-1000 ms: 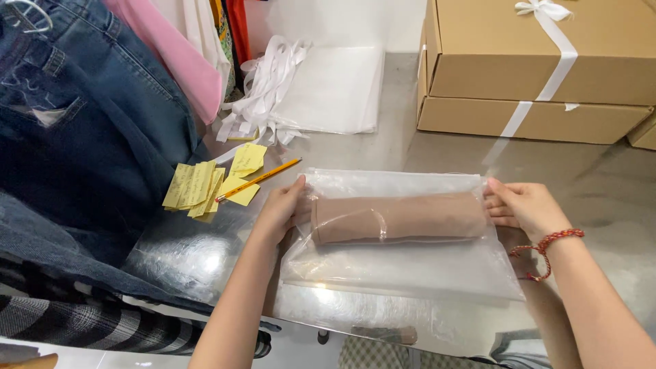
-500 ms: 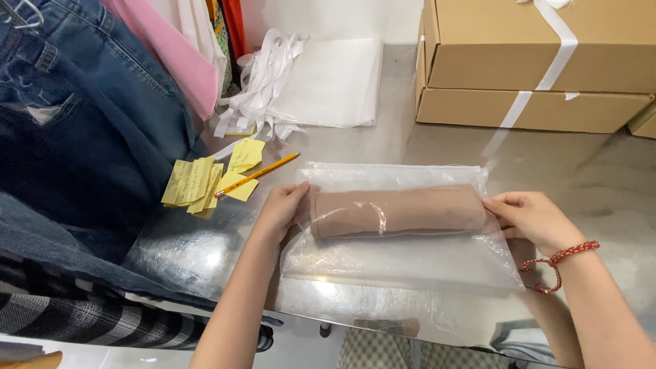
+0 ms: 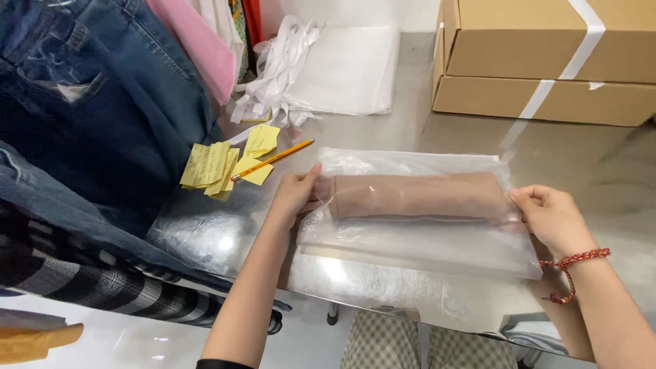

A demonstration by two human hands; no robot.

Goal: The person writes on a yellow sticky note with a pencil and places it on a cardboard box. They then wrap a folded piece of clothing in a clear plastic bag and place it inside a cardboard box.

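Observation:
A brown rolled garment lies inside a clear plastic bag on a shiny metal table. My left hand grips the bag's left end at the roll. At the other end my right hand, with a red cord bracelet on the wrist, holds the bag's right edge. The bag lies flat, with its lower half spread toward me.
Yellow sticky notes and a yellow pencil lie left of the bag. Hanging jeans and other clothes crowd the left side. A stack of clear bags with white ribbons sits behind. Cardboard boxes stand at the back right.
The bag with the roll has shifted slightly toward me and to the right. My right hand slid lower along the bag's right edge; my left hand stayed at the left end.

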